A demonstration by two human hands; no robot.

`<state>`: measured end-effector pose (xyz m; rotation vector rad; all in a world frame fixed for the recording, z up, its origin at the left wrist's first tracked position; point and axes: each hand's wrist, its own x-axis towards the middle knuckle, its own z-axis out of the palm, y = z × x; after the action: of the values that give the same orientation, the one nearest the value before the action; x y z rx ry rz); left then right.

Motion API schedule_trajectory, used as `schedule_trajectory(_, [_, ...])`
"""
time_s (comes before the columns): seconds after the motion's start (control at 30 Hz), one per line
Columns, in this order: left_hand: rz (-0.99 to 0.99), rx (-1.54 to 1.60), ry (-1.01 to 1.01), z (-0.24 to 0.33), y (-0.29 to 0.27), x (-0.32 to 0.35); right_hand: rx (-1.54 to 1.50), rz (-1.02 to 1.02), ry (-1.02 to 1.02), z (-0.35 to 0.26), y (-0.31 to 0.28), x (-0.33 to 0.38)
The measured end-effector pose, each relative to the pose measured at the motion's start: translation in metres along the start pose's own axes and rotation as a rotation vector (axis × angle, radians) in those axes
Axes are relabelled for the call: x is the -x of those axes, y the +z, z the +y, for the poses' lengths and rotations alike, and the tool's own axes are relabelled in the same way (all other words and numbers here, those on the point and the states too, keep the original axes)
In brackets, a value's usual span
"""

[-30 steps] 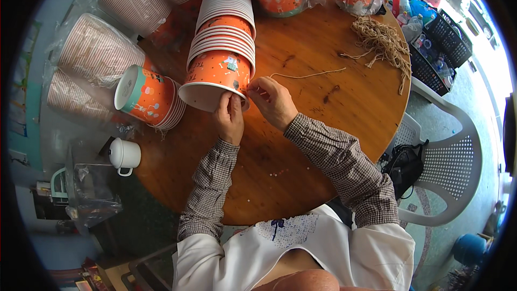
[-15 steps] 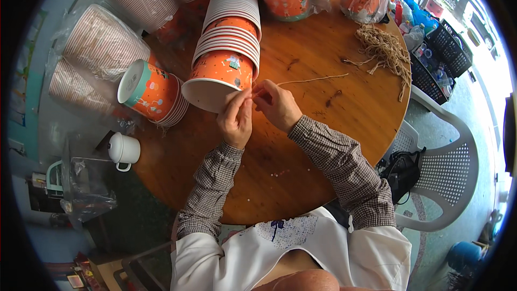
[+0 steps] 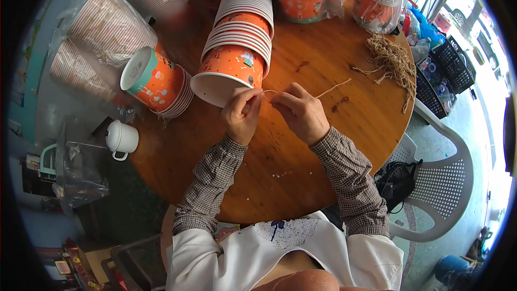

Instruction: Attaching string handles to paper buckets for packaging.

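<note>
we have the thumb and fingertips of our left hand (image 3: 242, 116) pinched together on a thin strand of twine (image 3: 334, 88), just in front of the rim of the nearest orange paper bucket (image 3: 232, 62); we cannot tell whether they touch that rim. our right hand (image 3: 304, 112) is also closed on the strand, which bows across the small gap between our hands and trails beyond the right one over the round wooden table (image 3: 291, 156). the bucket lies on its side, mouth toward us, in line with nested white-rimmed ones (image 3: 237, 35). to its left we see a shorter bucket stack (image 3: 164, 87), then a white lidded mug (image 3: 123, 138). a tangled twine bundle (image 3: 389, 56) lies near the table's right edge.
</note>
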<state>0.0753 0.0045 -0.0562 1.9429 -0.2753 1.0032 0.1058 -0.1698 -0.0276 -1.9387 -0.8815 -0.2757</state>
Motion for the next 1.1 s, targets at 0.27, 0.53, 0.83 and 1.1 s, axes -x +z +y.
schedule_trajectory(0.27, [-0.123, -0.056, 0.121, 0.013, 0.002, -0.004, -0.008, 0.156, -0.084, 0.008, 0.002, -0.004])
schedule_trajectory(0.53, [-0.085, 0.098, -0.068, 0.006, 0.000, -0.002, -0.302, 0.306, 0.130, 0.013, 0.002, -0.007])
schedule_trajectory(0.83, [-0.088, 0.253, -0.218, 0.007, 0.001, 0.000, -0.440, 0.213, 0.168, 0.019, 0.018, -0.005])
schedule_trajectory(1.1, [-0.070, 0.280, -0.240, 0.007, 0.005, 0.000, -0.642, 0.217, 0.221, 0.021, 0.017, -0.003])
